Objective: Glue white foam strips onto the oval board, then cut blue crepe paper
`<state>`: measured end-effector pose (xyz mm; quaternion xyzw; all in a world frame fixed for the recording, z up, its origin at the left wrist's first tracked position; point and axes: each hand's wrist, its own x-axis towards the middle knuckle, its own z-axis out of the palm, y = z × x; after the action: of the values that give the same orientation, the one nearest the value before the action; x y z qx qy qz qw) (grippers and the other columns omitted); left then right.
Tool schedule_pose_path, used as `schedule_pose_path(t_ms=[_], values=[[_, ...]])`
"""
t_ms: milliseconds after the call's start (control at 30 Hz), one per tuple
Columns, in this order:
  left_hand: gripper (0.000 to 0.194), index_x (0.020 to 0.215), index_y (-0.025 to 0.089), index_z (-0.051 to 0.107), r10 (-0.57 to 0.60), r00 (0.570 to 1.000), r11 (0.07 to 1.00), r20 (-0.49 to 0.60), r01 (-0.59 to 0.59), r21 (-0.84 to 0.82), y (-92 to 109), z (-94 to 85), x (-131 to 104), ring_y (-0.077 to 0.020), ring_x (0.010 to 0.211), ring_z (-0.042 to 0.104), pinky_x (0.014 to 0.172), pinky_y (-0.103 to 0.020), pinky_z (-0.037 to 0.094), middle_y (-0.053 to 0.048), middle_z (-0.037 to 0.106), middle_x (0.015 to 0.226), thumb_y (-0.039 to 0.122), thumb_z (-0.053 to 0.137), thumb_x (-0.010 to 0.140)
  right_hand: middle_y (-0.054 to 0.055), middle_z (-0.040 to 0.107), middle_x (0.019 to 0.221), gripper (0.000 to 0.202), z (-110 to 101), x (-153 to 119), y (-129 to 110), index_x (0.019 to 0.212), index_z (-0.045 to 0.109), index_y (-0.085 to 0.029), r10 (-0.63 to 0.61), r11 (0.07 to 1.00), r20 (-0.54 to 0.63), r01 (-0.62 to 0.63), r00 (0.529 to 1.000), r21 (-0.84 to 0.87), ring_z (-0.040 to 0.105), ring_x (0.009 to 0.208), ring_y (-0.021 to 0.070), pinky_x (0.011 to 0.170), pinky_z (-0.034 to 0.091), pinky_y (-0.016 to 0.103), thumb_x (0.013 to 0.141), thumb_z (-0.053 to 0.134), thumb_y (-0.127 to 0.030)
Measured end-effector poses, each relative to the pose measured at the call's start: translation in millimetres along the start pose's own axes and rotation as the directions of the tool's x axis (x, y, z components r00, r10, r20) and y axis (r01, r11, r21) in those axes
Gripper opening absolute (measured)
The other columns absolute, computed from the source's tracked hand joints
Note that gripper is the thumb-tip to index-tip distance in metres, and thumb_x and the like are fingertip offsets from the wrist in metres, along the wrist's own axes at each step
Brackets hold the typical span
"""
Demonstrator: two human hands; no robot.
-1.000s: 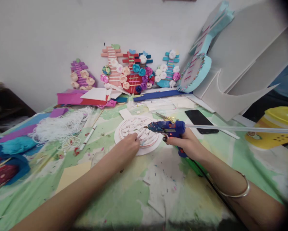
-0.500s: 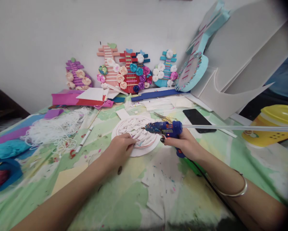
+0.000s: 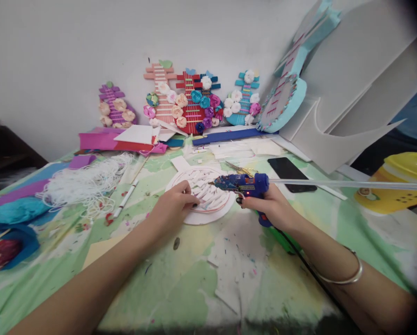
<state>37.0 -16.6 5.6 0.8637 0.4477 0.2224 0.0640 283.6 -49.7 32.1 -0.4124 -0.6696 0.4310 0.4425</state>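
Note:
My right hand [image 3: 276,207] is wrapped round the handle of a blue glue gun [image 3: 245,184]. A long clear glue stick [image 3: 334,184] juts from its back end, and the nozzle points left over a round white board [image 3: 208,219] lying flat on the table. Inside the board's drawn circle lie many small rolled white paper pieces [image 3: 208,190]. My left hand [image 3: 171,204] rests at the board's left side, fingers curled and thumb over the paper pieces. Whatever it grips, if anything, is hidden. Scissors [image 3: 239,168] lie behind the glue gun.
Guitar-shaped crafts with paper flowers, such as a red one [image 3: 190,111], lean against the wall. A white yarn heap [image 3: 86,181] and a marker [image 3: 125,198] lie left. At right are a black phone [image 3: 292,175], a yellow container [image 3: 400,186] and large grey boards [image 3: 347,93].
My left fingers have opened slightly, with the thumb shifting a little right over the paper pieces. The glue gun keeps its place above the board. The whole view has shifted slightly.

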Motion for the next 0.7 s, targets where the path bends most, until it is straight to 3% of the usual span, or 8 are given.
schedule_pose_path(t_ms=[400, 500, 600, 667, 700], values=[[0.026, 0.084, 0.024, 0.075, 0.034, 0.997, 0.995, 0.071, -0.04, 0.092, -1.4, -1.4, 9.2, -0.0149, 0.074, 0.053, 0.063, -0.026, 0.04, -0.004, 0.055, 0.081, 0.009, 0.055, 0.074, 0.0, 0.063, 0.077, 0.03, 1.5, 0.5, -0.3, 0.098, 0.068, -0.018, -0.001, 1.0, 0.013, 0.001, 1.0, 0.016, 0.053, 0.069, 0.0141, 0.062, 0.041, 0.024, 0.069, 0.061, -0.022], [0.025, 0.08, 0.021, 0.074, 0.041, 0.998, 0.997, -0.053, -0.044, -0.057, -0.5, -1.7, 5.5, -0.0131, 0.071, 0.055, 0.063, -0.024, 0.042, -0.003, 0.058, 0.078, 0.008, 0.054, 0.075, 0.002, 0.063, 0.08, 0.029, 1.1, 1.5, 1.7, 0.095, 0.068, -0.016, 0.004, 1.0, -0.02, -0.004, 1.0, 0.024, 0.055, 0.073, 0.0165, 0.066, 0.043, 0.027, 0.067, 0.063, -0.023], [0.021, 0.074, 0.017, 0.072, 0.093, 0.979, 0.967, -0.179, -0.132, -0.22, 7.6, -7.4, -0.6, -0.0121, 0.067, 0.056, 0.06, -0.023, 0.043, -0.005, 0.06, 0.074, 0.011, 0.052, 0.077, 0.001, 0.063, 0.08, 0.027, 0.4, 2.1, 2.4, 0.092, 0.067, -0.016, 0.01, 1.0, -0.041, -0.009, 0.999, 0.02, 0.055, 0.074, 0.0169, 0.067, 0.043, 0.027, 0.067, 0.064, -0.024], [0.018, 0.073, 0.016, 0.072, 0.15, 0.979, 0.928, -0.137, -0.188, -0.323, 17.9, -12.7, -4.9, -0.0121, 0.066, 0.056, 0.057, -0.022, 0.043, -0.006, 0.061, 0.074, 0.013, 0.054, 0.078, 0.001, 0.063, 0.078, 0.026, 0.0, 2.0, 2.1, 0.091, 0.065, -0.016, 0.025, 1.0, -0.052, -0.025, 0.998, 0.008, 0.054, 0.071, 0.0167, 0.065, 0.043, 0.027, 0.067, 0.064, -0.024], [0.017, 0.073, 0.017, 0.071, 0.186, 0.98, 0.902, -0.067, -0.198, -0.384, 23.9, -14.9, -7.0, -0.0119, 0.065, 0.056, 0.056, -0.021, 0.042, -0.006, 0.061, 0.074, 0.014, 0.056, 0.078, 0.001, 0.062, 0.076, 0.025, -0.3, 1.8, 1.8, 0.09, 0.065, -0.015, 0.03, 1.0, -0.061, -0.031, 0.998, -0.003, 0.054, 0.07, 0.0166, 0.064, 0.042, 0.027, 0.067, 0.064, -0.023]])
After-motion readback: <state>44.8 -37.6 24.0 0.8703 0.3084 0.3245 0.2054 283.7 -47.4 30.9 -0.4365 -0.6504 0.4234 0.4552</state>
